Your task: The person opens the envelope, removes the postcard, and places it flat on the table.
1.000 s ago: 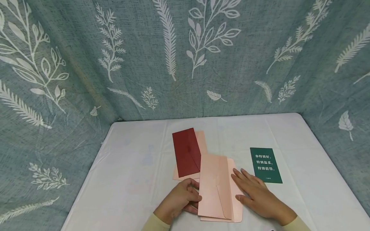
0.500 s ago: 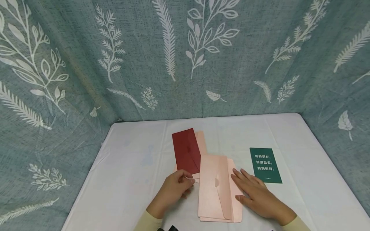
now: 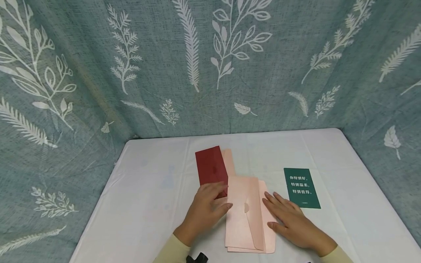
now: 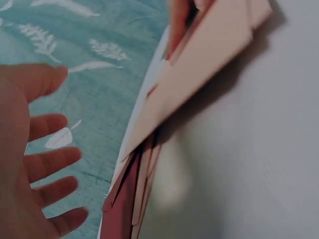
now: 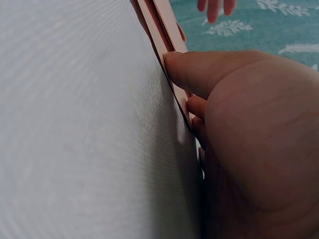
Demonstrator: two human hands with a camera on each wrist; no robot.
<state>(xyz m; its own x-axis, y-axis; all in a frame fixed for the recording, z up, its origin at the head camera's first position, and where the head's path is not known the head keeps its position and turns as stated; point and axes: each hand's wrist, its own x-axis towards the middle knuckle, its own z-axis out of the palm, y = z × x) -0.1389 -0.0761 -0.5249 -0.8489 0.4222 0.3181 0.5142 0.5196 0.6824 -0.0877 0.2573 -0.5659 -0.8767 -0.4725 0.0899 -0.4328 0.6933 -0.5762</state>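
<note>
Pink rectangular paper envelopes (image 3: 238,223) lie stacked on the white cloth-covered counter (image 3: 148,204). Right hand (image 3: 294,223) flat on their right edge, fingers straight, no grip; left hand (image 3: 206,210) loosely spread by their left edge, empty. Likely light, bendy, crease-prone; pinch the long edges.

Even, soft light over the left hand (image 3: 206,210) and right hand (image 3: 294,224) in the head view; both wrist views dimmer.
Beside the left hand, its wrist view shows dark shadow along the pink envelopes (image 4: 204,69) and soft, unfocused tablecloth (image 4: 279,164); below the right thumb, shadow deepens, and cloth farther off blurs.
</note>
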